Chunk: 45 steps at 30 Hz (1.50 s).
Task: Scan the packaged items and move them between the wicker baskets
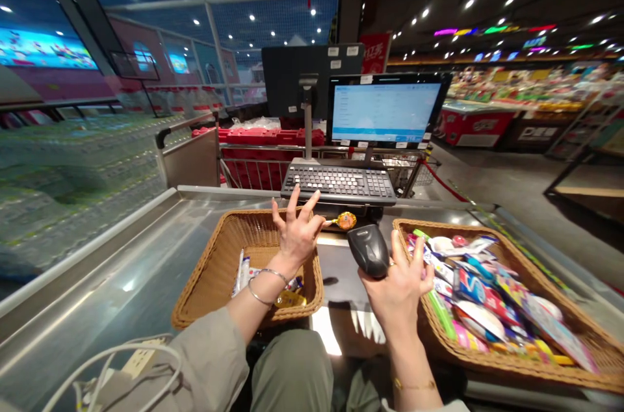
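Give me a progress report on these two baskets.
Done: a few packets lie in the left wicker basket. In hand: the left hand holds a lollipop, the right hand a barcode scanner. Left: the right wicker basket sits heaped with snack packets.

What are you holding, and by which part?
Left hand: a lollipop, by its stick. Right hand: a scanner, by its lower end.

Steel checkout counter [97,269] — left wicker basket [205,269] and right wicker basket [546,288] atop it.
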{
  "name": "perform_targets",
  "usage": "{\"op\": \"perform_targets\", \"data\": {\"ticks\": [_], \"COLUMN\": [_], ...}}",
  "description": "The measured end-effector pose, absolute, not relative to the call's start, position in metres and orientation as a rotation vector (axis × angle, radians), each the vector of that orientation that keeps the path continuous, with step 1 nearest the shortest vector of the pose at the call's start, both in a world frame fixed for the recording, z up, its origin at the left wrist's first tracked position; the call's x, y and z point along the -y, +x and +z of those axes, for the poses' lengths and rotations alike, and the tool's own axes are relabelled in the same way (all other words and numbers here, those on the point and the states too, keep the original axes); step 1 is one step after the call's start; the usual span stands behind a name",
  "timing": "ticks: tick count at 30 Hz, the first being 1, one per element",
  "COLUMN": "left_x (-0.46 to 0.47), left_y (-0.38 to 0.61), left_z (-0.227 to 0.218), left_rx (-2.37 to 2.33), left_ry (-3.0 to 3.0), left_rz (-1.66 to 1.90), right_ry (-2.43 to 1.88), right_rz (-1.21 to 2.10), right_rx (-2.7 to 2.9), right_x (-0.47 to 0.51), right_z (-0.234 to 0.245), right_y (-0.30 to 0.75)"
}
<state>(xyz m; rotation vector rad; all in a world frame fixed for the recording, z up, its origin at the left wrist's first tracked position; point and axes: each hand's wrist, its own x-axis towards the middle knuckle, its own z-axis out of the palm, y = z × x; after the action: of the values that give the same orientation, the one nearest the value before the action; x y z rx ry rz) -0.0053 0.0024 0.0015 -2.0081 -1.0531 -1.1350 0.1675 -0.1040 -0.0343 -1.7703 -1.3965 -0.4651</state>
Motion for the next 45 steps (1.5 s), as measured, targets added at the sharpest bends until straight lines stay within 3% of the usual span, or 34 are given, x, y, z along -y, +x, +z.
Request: {"op": "perform_targets", "data": {"ticks": [22,45], "left_x": [0.020,0.019], "left_y": [0.094,0.180], "left_z": [0.007,-0.017], "left_rx": [0.980,0.822], "left_ry": [-2.165,-2.328], "left_rz": [-1.277,-1.162], "right_ry": [-1.902,-1.948], "right_rz": [-0.471,-0.409], "right_rx": [1.029,0.826], "right_x": [0.141,0.169], "right_z": [-0.025,-0.020], "right_y": [0.229,0.283]}}
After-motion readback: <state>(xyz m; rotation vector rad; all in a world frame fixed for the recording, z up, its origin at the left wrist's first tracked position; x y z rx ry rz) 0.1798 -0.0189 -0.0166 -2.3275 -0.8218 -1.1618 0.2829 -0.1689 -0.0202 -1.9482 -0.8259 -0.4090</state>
